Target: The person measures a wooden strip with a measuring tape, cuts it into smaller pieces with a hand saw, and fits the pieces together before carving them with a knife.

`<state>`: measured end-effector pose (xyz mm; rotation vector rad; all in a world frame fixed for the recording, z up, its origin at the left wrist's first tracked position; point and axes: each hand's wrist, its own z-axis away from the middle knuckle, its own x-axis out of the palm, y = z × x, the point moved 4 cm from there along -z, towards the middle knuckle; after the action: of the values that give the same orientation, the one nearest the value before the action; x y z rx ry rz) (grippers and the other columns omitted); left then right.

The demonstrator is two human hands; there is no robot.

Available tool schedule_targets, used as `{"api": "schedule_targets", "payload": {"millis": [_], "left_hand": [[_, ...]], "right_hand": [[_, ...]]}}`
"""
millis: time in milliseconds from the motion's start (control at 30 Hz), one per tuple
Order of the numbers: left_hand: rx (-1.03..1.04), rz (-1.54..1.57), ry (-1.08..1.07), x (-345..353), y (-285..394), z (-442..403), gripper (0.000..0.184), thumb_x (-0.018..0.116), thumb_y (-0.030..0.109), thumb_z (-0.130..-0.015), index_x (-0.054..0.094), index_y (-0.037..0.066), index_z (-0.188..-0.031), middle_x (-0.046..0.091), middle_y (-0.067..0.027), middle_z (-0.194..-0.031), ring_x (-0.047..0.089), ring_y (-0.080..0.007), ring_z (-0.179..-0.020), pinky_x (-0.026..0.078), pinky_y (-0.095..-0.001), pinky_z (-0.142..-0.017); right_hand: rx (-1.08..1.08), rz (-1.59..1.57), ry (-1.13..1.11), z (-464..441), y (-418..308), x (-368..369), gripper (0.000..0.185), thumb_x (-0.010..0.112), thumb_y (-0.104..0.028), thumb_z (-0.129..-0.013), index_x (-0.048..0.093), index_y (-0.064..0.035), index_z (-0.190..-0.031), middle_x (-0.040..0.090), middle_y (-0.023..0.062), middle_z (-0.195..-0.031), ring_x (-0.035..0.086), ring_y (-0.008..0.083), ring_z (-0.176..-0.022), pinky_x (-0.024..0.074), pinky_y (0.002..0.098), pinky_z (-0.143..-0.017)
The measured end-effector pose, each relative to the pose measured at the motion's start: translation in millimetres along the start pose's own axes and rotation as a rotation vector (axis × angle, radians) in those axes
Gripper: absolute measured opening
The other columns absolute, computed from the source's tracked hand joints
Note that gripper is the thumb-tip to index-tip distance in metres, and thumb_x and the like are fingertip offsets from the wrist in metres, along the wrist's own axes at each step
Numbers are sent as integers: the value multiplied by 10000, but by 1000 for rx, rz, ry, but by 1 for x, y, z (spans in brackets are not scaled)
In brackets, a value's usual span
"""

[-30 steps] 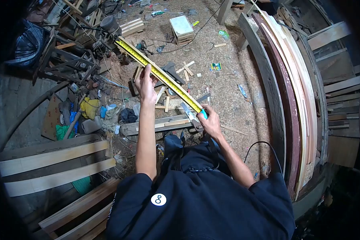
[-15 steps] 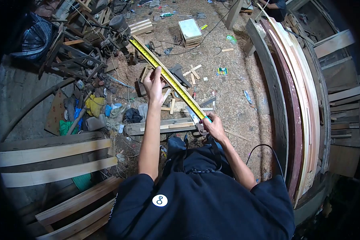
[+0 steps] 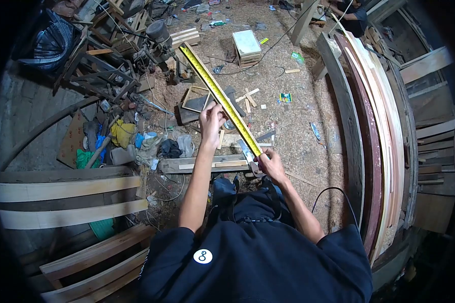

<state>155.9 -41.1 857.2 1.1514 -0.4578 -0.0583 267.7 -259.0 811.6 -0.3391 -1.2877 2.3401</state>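
Observation:
A yellow tape measure blade [image 3: 218, 96] lies stretched along a narrow wooden strip [image 3: 223, 94], which slants from far left down toward my body. My right hand [image 3: 272, 166] pinches the near end of both; the tape's case cannot be made out there. About midway along, my left hand [image 3: 211, 125] has its fingers curled at the strip's left edge, partly hidden behind it. Below the strip, a hand saw [image 3: 246, 151] rests near a board [image 3: 202, 164] with thin wooden pieces on it.
Stacked long planks [image 3: 374, 126] run along the right side. Curved boards [image 3: 71, 214] lie at lower left. A white-topped stack [image 3: 246, 43] stands ahead on the shaving-covered floor. Rags [image 3: 124, 132] and scrap litter the left. Another person [image 3: 353, 17] is at the far right.
My left hand has slid down along the strip toward my body, its thumb off the tape's face. The strip has swung slightly steeper, its near end a little lower in my right hand.

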Motion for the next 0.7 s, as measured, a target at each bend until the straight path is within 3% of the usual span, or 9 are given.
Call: {"api": "schedule_targets", "payload": {"millis": [100,167,333,433,633,700], "left_hand": [[-13,49,38,4,-4,1,351,564,180,-952,483,-4,-1241,651,-119,-1121,669,-198,-921,544,-344,-804],[-23,93,27,7,-5,-1,337,610,224,-924,571,21,-1190,638,-16,-964,581,-59,-765,474,-242,-665],[-28,72,-35,18,1,3,315,604,238,-920,578,37,-1162,643,-11,-967,580,-55,-769,463,-245,-659],[-37,108,105,22,-1,5,227,606,239,-921,623,72,-1074,646,4,-934,581,-53,-749,464,-239,-647],[-38,145,48,21,-6,1,236,619,261,-921,636,90,-1083,632,15,-914,574,-56,-750,469,-236,-647],[-66,124,56,18,-9,-1,389,610,262,-942,510,52,-1253,643,-90,-1066,645,-200,-958,517,-351,-822]], "right_hand": [[-2,-36,5,0,1,2,241,516,-180,-874,612,21,-965,657,45,-743,523,73,-563,430,255,-514],[15,-42,-7,0,1,2,247,517,-188,-879,614,15,-982,659,45,-746,517,69,-559,424,249,-511],[11,-24,12,0,0,0,239,525,-199,-883,617,-1,-981,655,38,-738,513,68,-555,415,243,-506],[-7,-9,43,1,-4,0,230,530,-201,-884,619,-5,-964,649,33,-721,517,70,-555,415,247,-505],[-40,55,69,-1,-7,-1,237,538,-190,-874,634,5,-968,652,41,-700,527,79,-545,421,263,-506],[-38,51,80,-2,-5,-1,242,540,-187,-871,636,8,-977,655,47,-701,527,81,-541,422,265,-505]]}}
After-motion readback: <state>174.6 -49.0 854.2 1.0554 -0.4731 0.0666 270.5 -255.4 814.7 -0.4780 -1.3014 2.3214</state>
